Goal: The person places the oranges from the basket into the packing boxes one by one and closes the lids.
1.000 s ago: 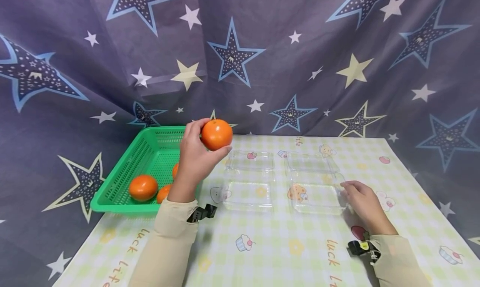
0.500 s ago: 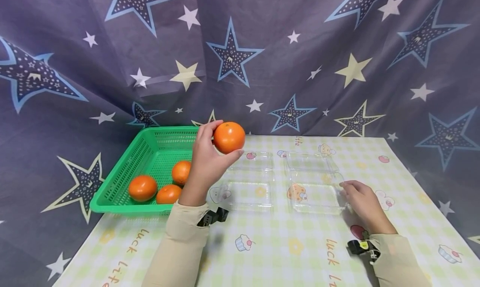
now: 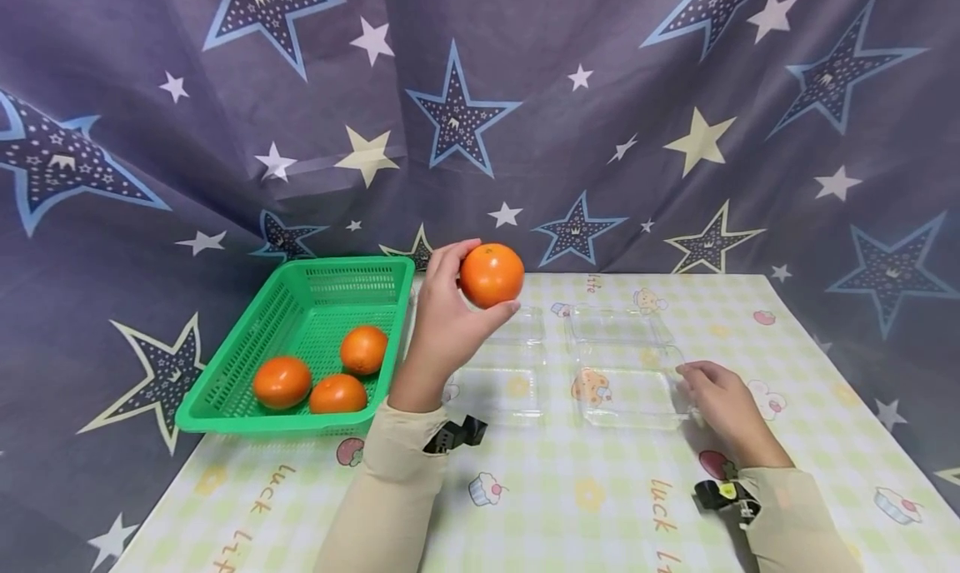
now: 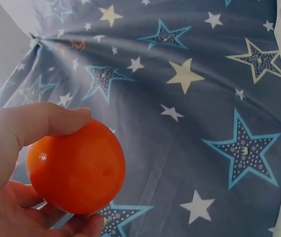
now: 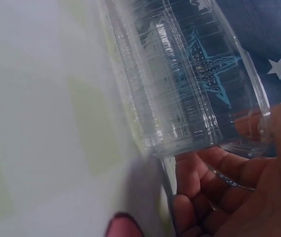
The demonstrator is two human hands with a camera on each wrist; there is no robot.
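Observation:
My left hand point(image 3: 444, 336) grips an orange point(image 3: 492, 275) between thumb and fingers, raised over the far part of the left clear plastic clamshell box point(image 3: 504, 413). In the left wrist view the thumb presses one side of the orange point(image 4: 76, 168), fingers curled under the other. At the right, my right hand point(image 3: 723, 402) pinches the right side edge of a second clear clamshell box point(image 3: 637, 418), which lies with its lid folded back. Seen from the right wrist, the thumb overlaps the box's wall point(image 5: 204, 113) and the fingers curl just outside it.
A green plastic basket point(image 3: 258, 424) stands at the table's left, holding several oranges, among them one orange point(image 3: 282, 382) at its front left. The table point(image 3: 570, 523) has a checked cloth. A star-patterned curtain point(image 3: 525, 165) hangs right behind it.
My left hand has carried the orange rightward, away from the basket and over the left box. More of the oranges in the basket now show. My right hand has stayed at the right box.

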